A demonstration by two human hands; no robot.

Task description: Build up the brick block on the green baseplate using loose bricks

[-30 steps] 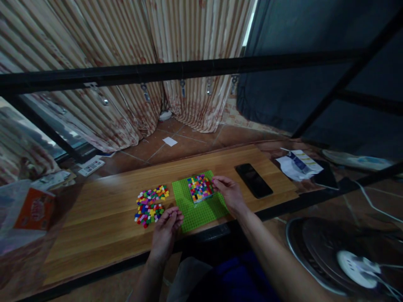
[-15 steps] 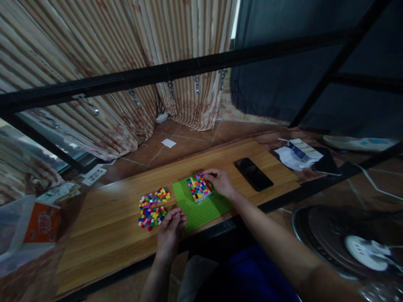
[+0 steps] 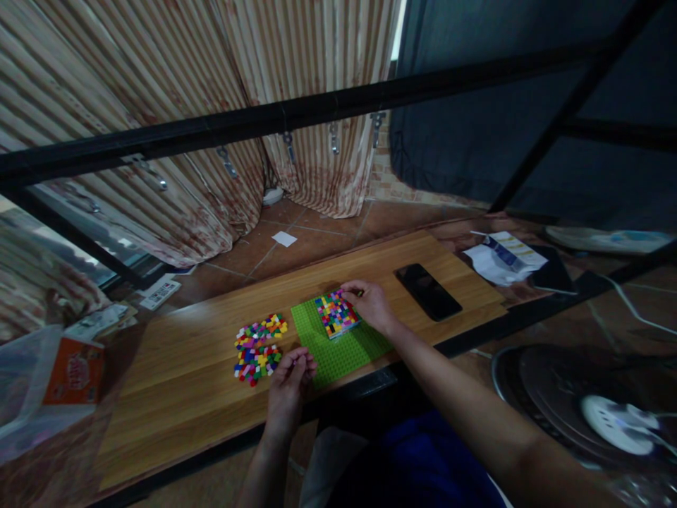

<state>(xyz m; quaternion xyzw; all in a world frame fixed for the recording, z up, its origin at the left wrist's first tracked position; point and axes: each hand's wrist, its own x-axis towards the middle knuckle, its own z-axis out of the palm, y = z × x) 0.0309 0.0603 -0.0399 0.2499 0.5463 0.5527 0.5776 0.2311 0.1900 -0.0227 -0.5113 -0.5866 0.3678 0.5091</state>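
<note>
A square block of small multicoloured toy bricks (image 3: 335, 315) stands on the green studded baseplate (image 3: 343, 358), towards its far side. My right hand (image 3: 369, 303) reaches over from the right, its thumb and forefinger pinched at the block's far right corner. Whatever lies between those fingertips is too small to see. Just off the baseplate's near left edge, my left hand (image 3: 292, 370) is held with curled fingers and the thumb against them; anything inside is hidden. Close to it on the left, loose bricks (image 3: 257, 358) in many colours lie in two loose heaps.
All this is on a low wooden table (image 3: 185, 381). A black phone (image 3: 428, 291) lies right of the baseplate. Papers (image 3: 505, 257) sit beyond the table's right end. A clear plastic bin (image 3: 26, 409) with an orange box stands at the left. A dark metal rail (image 3: 238, 120) crosses behind.
The view has shifted very slightly. Both hands keep nearly the same places and poses, and the bricks look unchanged.
</note>
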